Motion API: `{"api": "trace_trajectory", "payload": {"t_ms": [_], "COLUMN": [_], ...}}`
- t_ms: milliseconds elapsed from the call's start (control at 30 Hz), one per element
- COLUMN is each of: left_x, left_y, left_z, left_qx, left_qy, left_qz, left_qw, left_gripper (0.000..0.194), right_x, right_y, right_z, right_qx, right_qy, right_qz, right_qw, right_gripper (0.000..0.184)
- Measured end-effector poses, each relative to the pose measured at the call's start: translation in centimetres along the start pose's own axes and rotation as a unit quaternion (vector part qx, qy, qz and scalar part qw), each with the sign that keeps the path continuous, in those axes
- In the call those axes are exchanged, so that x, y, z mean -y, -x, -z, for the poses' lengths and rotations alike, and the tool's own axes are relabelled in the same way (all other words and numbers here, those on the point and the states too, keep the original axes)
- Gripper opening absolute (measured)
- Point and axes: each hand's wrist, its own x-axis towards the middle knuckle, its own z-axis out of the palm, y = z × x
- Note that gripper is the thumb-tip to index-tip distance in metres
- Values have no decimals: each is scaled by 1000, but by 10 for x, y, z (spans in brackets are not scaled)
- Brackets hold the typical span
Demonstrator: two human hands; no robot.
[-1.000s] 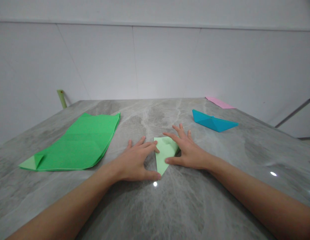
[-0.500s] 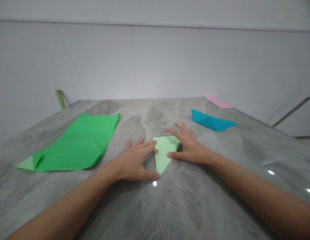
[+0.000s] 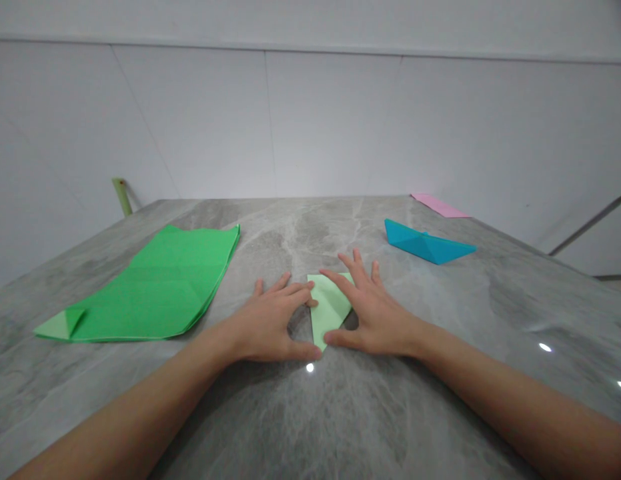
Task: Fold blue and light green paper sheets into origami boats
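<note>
Pale-green paper [image 3: 327, 312]: L hand [image 3: 271, 324], R hand [image 3: 379, 315] apart, spread at either side; best if L pins edge, R presses flat.

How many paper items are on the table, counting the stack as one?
4: green stack at left, pale green piece in the middle, blue boat at right, pink sheet farther back. Others could lie hidden.

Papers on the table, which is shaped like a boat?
The blue paper, beyond the right hand: its sides stand up, while the bright green stack, pale green piece and pink sheet lie flatter.
</note>
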Motion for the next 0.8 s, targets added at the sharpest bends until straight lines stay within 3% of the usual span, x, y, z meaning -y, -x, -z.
{"api": "trace_trajectory", "payload": {"t_ms": [233,433,800], "left_x": [4,2,-3], "left_y": [1,1,-1], "left_z": [1,1,2], "left_qx": [7,9,-7], "left_qy": [4,-1,9], "left_qz": [-12,-4,-9], "left_qw": [1000,1000,1000], "left_gripper": [75,54,47], "right_x": [11,16,25], "right_y": [1,3,2], "right_z": [0,-1,-4], "right_qx": [27,17,14], "right_qy": [-5,2,-27], "right_qz": [-4,-1,11], "right_qw": [1000,1000,999], "right_gripper": [108,103,103]}}
